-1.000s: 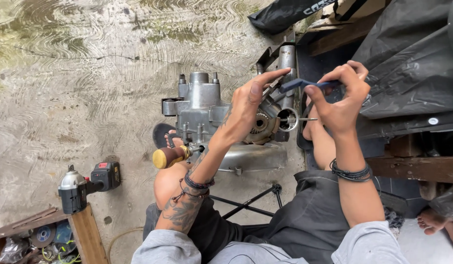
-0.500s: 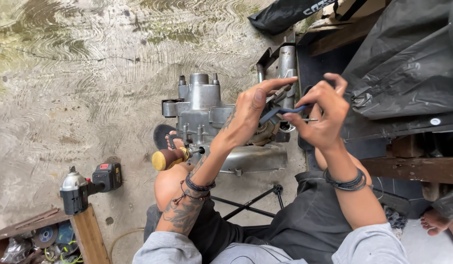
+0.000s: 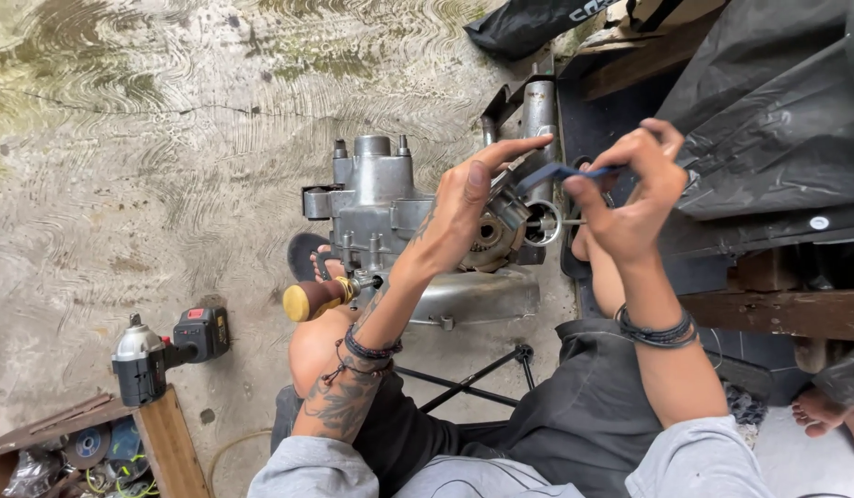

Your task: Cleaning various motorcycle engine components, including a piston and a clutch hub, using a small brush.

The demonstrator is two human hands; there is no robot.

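one grey engine case sitting on the concrete floor | left hand spread open on its side, forefinger out | right hand pinching one blue-handled tool just above the case | one yellow-handled screwdriver stuck in, one cordless driver nearby | wooden box w/ grinding discs
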